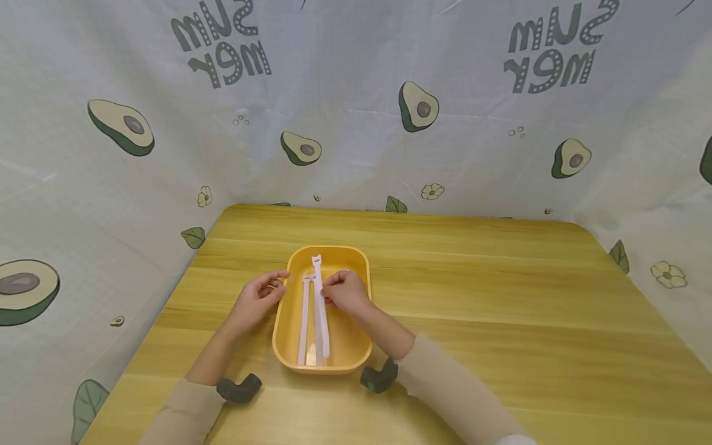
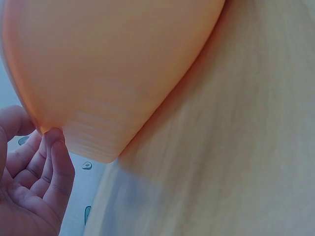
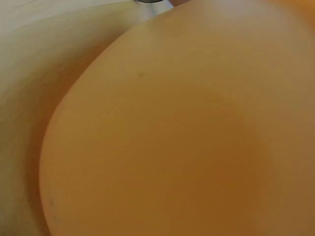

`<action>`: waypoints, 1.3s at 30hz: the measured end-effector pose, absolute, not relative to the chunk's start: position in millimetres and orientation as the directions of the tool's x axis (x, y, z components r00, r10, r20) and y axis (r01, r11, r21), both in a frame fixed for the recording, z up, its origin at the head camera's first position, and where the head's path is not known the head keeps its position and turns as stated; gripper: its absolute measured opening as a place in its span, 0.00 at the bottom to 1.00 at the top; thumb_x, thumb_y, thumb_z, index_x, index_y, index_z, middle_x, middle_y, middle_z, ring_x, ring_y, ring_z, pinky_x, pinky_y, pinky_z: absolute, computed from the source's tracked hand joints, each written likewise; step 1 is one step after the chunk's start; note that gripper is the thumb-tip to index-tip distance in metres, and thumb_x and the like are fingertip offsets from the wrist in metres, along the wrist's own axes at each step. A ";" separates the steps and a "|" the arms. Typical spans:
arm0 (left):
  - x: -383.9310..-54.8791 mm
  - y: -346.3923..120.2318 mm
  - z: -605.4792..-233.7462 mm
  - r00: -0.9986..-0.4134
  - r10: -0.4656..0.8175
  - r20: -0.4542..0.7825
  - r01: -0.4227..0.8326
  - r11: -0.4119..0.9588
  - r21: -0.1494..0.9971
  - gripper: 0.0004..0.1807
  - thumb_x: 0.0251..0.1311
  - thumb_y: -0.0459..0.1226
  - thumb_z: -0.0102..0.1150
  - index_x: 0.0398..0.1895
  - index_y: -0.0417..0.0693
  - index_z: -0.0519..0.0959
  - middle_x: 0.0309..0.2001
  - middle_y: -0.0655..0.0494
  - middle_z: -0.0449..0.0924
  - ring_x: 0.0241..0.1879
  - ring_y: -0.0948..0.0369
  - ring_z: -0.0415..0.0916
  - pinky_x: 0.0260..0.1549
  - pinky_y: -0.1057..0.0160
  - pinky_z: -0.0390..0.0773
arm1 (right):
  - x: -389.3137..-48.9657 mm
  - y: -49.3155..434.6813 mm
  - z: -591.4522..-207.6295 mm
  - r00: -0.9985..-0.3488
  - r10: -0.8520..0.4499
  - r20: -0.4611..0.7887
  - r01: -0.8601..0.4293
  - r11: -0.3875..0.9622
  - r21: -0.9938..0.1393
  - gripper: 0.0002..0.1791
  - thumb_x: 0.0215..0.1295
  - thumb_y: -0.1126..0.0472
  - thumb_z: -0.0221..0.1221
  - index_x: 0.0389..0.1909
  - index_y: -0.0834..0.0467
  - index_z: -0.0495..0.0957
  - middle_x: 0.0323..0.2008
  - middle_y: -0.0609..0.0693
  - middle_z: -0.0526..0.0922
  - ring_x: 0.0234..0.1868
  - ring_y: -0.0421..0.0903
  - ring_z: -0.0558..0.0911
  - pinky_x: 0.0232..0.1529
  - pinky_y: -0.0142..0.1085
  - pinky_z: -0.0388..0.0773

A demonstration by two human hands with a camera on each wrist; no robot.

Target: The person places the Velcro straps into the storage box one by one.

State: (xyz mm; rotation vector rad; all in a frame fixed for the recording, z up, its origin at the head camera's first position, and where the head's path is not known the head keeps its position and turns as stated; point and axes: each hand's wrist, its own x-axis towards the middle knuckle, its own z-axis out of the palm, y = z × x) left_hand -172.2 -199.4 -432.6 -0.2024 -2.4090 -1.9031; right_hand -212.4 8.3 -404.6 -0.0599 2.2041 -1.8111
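A yellow plastic bin [image 1: 283,334] stands on the wooden table, its outer wall [image 2: 118,73] large in the left wrist view. My left hand [image 1: 260,298] is at the bin's left rim, with fingertips [image 2: 55,135] pinching the edge. Inside the bin my right hand [image 1: 346,292] pinches a white hook-and-loop cable tie [image 1: 324,334] between thumb and forefinger. That tie's slotted head points to the far end. Beside it another white cable tie [image 1: 303,321] lies lengthwise, and a further one shows partly beneath the held tie. The right wrist view shows mostly the bin's wall [image 3: 147,123].
The wooden table [image 1: 500,309] extends to the right of the bin. A white curtain [image 1: 356,55] printed with avocados hangs behind and at both sides. Dark wrist-worn devices, one at the left wrist [image 1: 239,389] and one at the right [image 1: 380,376], flank the bin's near end.
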 end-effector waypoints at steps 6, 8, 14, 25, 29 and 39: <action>-172.7 -200.0 -433.4 -0.985 0.071 0.154 0.167 0.236 0.957 0.17 0.68 0.32 0.55 0.57 0.30 0.73 0.38 0.50 0.72 0.31 0.65 0.71 0.31 0.71 0.73 | -212.8 8.9 -406.6 -0.970 -0.163 -0.181 0.125 0.307 -0.944 0.03 0.53 0.75 0.60 0.28 0.66 0.77 0.21 0.52 0.77 0.20 0.43 0.77 0.25 0.33 0.79; -172.9 -200.1 -433.3 -0.985 0.071 0.157 0.170 0.238 0.956 0.17 0.68 0.32 0.55 0.57 0.30 0.73 0.38 0.50 0.72 0.31 0.65 0.71 0.31 0.71 0.73 | -213.3 9.0 -407.5 -0.976 -0.142 -0.167 0.103 0.372 -0.923 0.04 0.51 0.74 0.60 0.25 0.63 0.77 0.20 0.51 0.76 0.19 0.42 0.76 0.23 0.31 0.76; -173.8 -199.3 -433.1 -0.986 0.074 0.150 0.164 0.233 0.959 0.18 0.69 0.32 0.55 0.57 0.30 0.73 0.39 0.49 0.72 0.31 0.65 0.71 0.32 0.71 0.73 | -212.5 10.0 -409.5 -0.986 -0.120 -0.115 0.027 0.564 -0.825 0.03 0.52 0.70 0.62 0.24 0.62 0.77 0.21 0.50 0.75 0.23 0.44 0.73 0.21 0.30 0.70; -174.7 -200.5 -435.3 -0.985 0.072 0.154 0.167 0.228 0.959 0.18 0.69 0.32 0.55 0.57 0.30 0.73 0.39 0.48 0.73 0.31 0.64 0.71 0.31 0.71 0.73 | -210.1 6.0 -414.7 -0.978 -0.182 -0.101 -0.064 0.724 -0.687 0.15 0.50 0.72 0.57 0.11 0.56 0.67 0.12 0.45 0.64 0.13 0.40 0.63 0.14 0.29 0.58; -175.8 -201.2 -437.4 -0.986 0.073 0.150 0.163 0.226 0.960 0.17 0.68 0.32 0.55 0.57 0.31 0.73 0.39 0.48 0.73 0.31 0.65 0.71 0.31 0.71 0.74 | -210.3 4.4 -418.0 -0.974 -0.208 -0.092 -0.091 0.729 -0.678 0.25 0.48 0.75 0.54 0.04 0.51 0.54 0.05 0.42 0.51 0.09 0.37 0.49 0.11 0.29 0.46; -176.3 -201.8 -439.0 -0.987 0.069 0.143 0.155 0.228 0.961 0.17 0.68 0.32 0.55 0.57 0.31 0.74 0.39 0.48 0.73 0.31 0.64 0.72 0.32 0.71 0.74 | -208.1 1.8 -417.7 -0.975 -0.199 -0.103 -0.093 0.778 -0.621 0.12 0.51 0.72 0.58 0.18 0.59 0.65 0.14 0.48 0.64 0.14 0.43 0.65 0.13 0.31 0.59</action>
